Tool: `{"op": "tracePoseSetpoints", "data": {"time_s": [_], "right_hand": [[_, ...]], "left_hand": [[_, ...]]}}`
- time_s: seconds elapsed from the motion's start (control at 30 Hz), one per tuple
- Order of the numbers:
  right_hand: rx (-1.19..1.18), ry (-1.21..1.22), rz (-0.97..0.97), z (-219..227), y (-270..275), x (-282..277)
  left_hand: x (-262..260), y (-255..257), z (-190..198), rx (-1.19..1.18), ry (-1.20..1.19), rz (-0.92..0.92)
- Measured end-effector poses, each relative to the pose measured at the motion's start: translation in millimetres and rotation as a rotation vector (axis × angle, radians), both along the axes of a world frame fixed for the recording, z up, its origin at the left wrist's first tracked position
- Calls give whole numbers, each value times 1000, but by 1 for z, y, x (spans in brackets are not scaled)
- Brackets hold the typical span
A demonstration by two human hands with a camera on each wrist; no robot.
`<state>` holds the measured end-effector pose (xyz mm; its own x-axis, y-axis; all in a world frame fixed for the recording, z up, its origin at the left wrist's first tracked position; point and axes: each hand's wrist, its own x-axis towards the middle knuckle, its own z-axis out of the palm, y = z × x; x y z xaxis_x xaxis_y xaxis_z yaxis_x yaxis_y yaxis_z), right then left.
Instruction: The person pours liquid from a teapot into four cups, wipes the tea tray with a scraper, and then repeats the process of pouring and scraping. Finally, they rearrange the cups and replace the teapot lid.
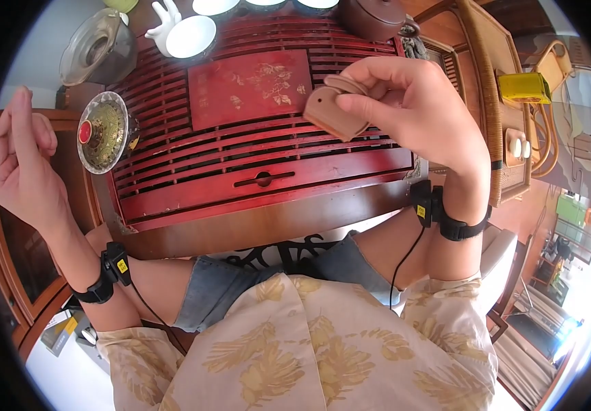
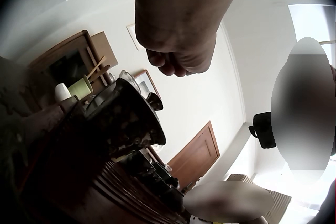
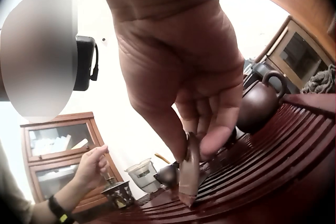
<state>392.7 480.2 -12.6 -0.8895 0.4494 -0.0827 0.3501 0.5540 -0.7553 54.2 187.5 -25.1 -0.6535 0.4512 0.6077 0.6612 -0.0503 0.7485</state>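
In the head view, my right hand point(image 1: 412, 103) pinches a small flat brown piece point(image 1: 330, 116) with one rounded edge and a small dark hole, between thumb and fingers. It is held over the right part of the red slatted tea tray point(image 1: 261, 179). From the right wrist view, the brown piece point(image 3: 189, 176) appears edge-on, its lower tip close over the slats; its exact kind I cannot tell. My left hand point(image 1: 28, 157) is raised beyond the tray's left end, holding nothing, fingers loosely bent. Nearest to it is a patterned lidded tea bowl point(image 1: 107, 133) with a red-topped lid.
Along the tray's far side are a white cup point(image 1: 191, 37), a white hand-shaped figure point(image 1: 165, 20) and a dark brown teapot point(image 1: 372, 17). A glass pitcher point(image 1: 100, 51) stands at the far left. A wicker-edged chair point(image 1: 480, 89) is at the right.
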Motion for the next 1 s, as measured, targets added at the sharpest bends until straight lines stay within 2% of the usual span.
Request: {"op": "tracePoseSetpoints", "data": {"time_s": [0.13, 0.17, 0.27, 0.37, 0.4, 0.5, 0.53, 0.63, 0.73, 0.83, 0.87, 1.0], "right_hand": [[-202, 136, 57, -14, -10, -5], [-191, 78, 69, -11, -9, -5], [-100, -38, 104, -5, -1, -3], [-72, -120, 11, 1, 9, 5], [87, -98, 42, 1, 14, 9], [165, -135, -37, 1, 35, 22], [144, -166, -83, 6, 37, 25], [14, -61, -47, 1, 42, 30], [-172, -115, 42, 5, 22, 19], [-83, -123, 84, -5, 22, 17], [-48, -31, 24, -11, 26, 20], [131, -93, -87, -4, 40, 28]], "left_hand": [[1, 3, -1, -3, -28, 3], [2, 2, -1, -4, -50, 4], [-6, -3, -5, -12, -57, 18], [-8, -6, -4, -21, -22, 26], [-8, -7, -3, -26, -8, 26], [-8, -7, -3, -25, -3, 18], [-8, -7, -3, -21, -8, 18], [-10, -8, -4, -11, -23, 13], [-12, -8, -6, -3, -45, 16], [-10, -6, -6, 7, -74, 17], [-11, -8, -7, 12, -82, 1], [-13, -9, -6, 12, -71, -6]]}}
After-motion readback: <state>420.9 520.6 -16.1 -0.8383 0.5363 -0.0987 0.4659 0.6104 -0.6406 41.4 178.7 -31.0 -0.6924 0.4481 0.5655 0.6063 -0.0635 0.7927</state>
